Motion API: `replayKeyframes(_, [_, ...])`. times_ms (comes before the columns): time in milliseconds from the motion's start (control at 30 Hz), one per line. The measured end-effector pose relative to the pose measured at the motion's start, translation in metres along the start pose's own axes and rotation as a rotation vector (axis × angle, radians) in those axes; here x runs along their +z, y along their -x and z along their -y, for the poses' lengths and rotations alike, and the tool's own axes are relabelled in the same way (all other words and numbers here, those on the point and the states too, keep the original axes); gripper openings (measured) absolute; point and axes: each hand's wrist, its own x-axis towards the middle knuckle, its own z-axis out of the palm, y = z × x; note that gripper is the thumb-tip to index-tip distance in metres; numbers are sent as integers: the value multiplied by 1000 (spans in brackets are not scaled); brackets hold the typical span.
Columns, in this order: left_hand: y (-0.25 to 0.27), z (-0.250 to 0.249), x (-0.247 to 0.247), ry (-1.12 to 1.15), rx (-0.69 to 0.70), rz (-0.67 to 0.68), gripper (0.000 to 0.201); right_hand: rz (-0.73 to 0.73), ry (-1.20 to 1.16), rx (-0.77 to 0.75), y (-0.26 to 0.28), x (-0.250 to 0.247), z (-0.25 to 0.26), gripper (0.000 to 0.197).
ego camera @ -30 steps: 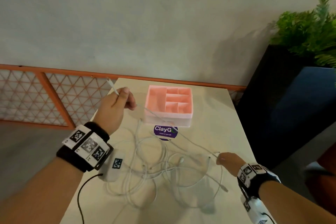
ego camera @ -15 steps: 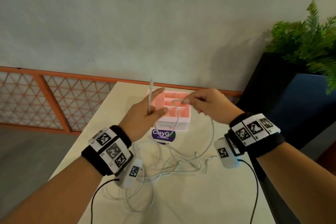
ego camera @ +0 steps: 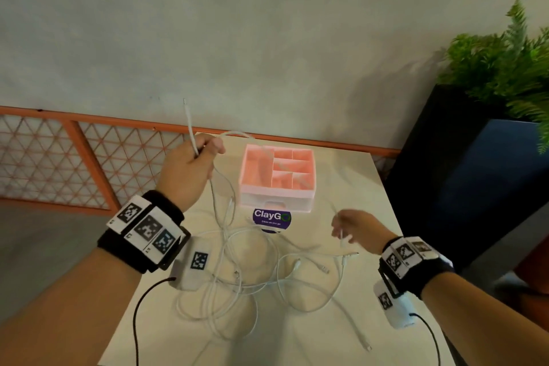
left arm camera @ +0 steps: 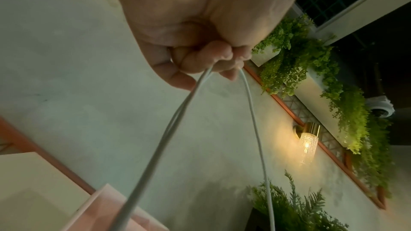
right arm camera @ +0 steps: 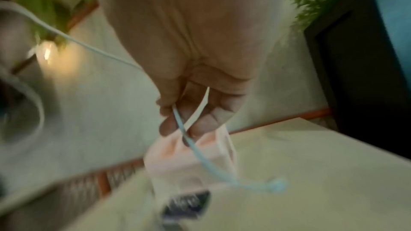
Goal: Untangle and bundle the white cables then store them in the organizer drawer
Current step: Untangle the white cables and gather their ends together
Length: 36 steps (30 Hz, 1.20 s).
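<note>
Several white cables [ego camera: 252,270] lie tangled on the cream table [ego camera: 356,187] in front of the pink organizer [ego camera: 297,202], whose front drawer is closed. My left hand [ego camera: 205,148] is raised left of the organizer and grips one cable [left arm camera: 177,120] in a fist; its plug end sticks up above the hand and a loop arcs right. My right hand [ego camera: 341,230] is low, right of the tangle, and pinches a lower stretch of cable [right arm camera: 200,157]. A short end with its plug hangs below those fingers. The right wrist view is blurred.
A purple ClayGo sticker [ego camera: 271,218] lies on the table just before the organizer. A dark planter [ego camera: 475,172] with green ferns stands close to the table's right side. An orange lattice rail [ego camera: 74,157] runs behind and to the left. Black wrist-camera cords trail off both forearms.
My right hand left my left hand above the organizer and dropped to the right, near the table. The left hand swung left and higher, and now holds a loop besides the cable end.
</note>
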Motion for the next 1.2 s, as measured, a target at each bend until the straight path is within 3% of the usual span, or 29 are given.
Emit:
replayKeyframes(33, [0,1,-1,4,-3,-3,27,-53,-178,-11,1,-5,14,23])
replayKeyframes(100, [1,4,-1,4,-11,2,27,-198,-295,-174,3,-18,47,18])
replayKeyframes(167, [2,8,2,-16,-29,30,28,-366,-199,-344,6,-30,75,19])
replayKeyframes(233, [5,12,4,-46,-54,71,27,-511,32,-419,7,-42,86,17])
replayKeyframes(300, [9,17,5,-53,-76,97,26,-581,264,-386,4,-49,77,21])
replayKeyframes(433, [11,23,-3,28,-105,57,22,-645,370,-166,-9,-52,20,28])
replayKeyframes(533, [8,26,-7,93,-99,25,22,-445,507,64,-16,-42,-23,33])
replayKeyframes(600, [7,28,-6,172,-103,33,21,-241,601,184,-16,-28,-50,55])
replayKeyframes(667, [9,28,-3,195,-109,59,23,-169,651,245,-14,-12,-72,69])
replayKeyframes(733, [13,33,0,204,-135,85,26,-114,726,221,-6,3,-85,49])
replayKeyframes(800, [17,41,3,211,-161,111,25,77,813,239,6,20,-93,29])
replayKeyframes(900, [21,49,7,172,-160,148,18,278,901,351,21,47,-110,53])
replayKeyframes(1000, [23,49,11,107,-130,160,25,299,917,399,29,63,-129,59])
replayKeyframes(1200, [26,49,16,88,-118,180,22,200,783,378,36,70,-127,21])
